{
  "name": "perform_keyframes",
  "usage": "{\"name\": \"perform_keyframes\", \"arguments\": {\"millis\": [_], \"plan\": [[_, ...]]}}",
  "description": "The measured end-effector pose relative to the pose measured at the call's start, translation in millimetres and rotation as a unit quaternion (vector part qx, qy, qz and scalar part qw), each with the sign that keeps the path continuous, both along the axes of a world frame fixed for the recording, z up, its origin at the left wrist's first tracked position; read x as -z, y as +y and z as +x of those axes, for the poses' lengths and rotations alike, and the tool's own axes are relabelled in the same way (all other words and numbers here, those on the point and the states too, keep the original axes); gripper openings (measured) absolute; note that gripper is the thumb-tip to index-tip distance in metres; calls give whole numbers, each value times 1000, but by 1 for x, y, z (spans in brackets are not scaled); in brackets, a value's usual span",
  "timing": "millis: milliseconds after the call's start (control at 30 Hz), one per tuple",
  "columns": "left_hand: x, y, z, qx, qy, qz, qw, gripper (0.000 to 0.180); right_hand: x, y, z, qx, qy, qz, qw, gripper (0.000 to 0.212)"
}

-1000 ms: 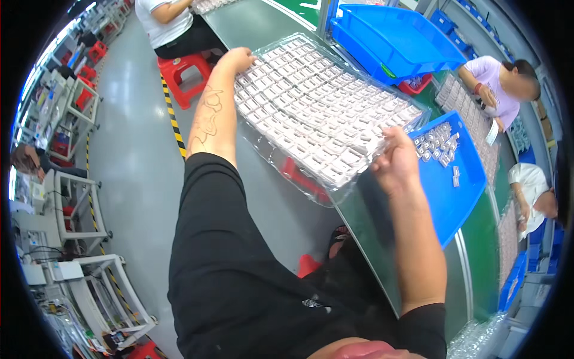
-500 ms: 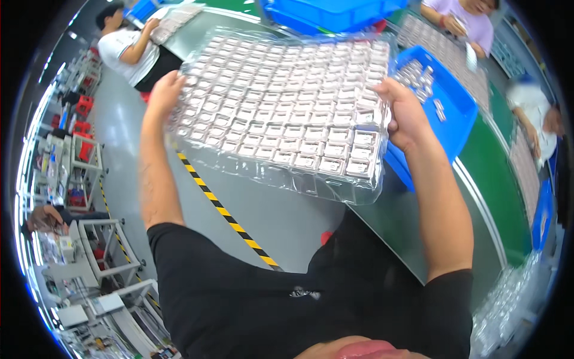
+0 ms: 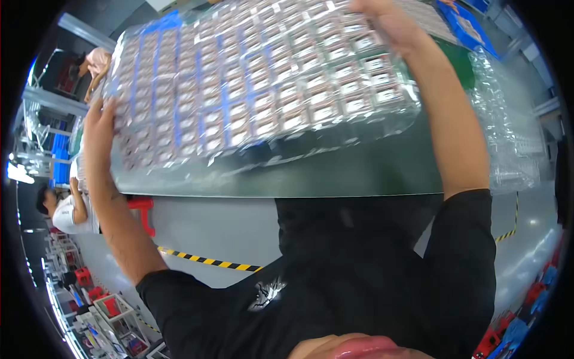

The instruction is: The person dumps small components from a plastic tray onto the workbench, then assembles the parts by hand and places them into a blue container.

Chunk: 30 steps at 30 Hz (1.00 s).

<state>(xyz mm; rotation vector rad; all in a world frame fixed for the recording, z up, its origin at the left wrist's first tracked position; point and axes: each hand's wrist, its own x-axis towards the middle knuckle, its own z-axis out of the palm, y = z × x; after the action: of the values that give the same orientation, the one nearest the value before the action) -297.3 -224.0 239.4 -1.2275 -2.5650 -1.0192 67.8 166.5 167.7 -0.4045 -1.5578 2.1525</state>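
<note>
A large clear plastic blister tray [image 3: 263,90], its many pockets filled with small silvery-pink rectangular parts, is held up in front of me. My left hand [image 3: 100,122] grips its left edge, the thumb on the near face. At the upper right, my right hand [image 3: 388,21] has hold of the tray's other side, somewhat blurred by motion. The tray is raised above a green worktable [image 3: 335,173] and bows slightly. Blue shows through between the pockets, from something behind the tray.
On the right, a stack of clear plastic trays [image 3: 508,131] lies at the table's end. A blue bin [image 3: 469,27] is at the far right. One co-worker [image 3: 72,209] sits at left beyond a red stool [image 3: 142,215]; another person [image 3: 95,66] is farther back.
My body has turned rightward to face the table. Both hands still hold the tray, which has swung from over the aisle to above the tabletop and now sits higher in view.
</note>
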Motion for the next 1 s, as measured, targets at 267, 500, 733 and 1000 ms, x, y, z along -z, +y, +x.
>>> {"name": "perform_keyframes", "arguments": {"millis": [267,500,733,1000], "plan": [[78,237,120,169,-12,76,983,34,43,100,225,259,-203,156,931,18],[167,284,189,165,-186,-16,969,29,132,123,302,327,-255,148,898,23],[227,272,190,119,-319,-110,934,32,195,111,325,355,-288,112,882,28],[250,317,164,118,-67,-188,973,70,180,127,320,335,-353,-17,873,58]]}}
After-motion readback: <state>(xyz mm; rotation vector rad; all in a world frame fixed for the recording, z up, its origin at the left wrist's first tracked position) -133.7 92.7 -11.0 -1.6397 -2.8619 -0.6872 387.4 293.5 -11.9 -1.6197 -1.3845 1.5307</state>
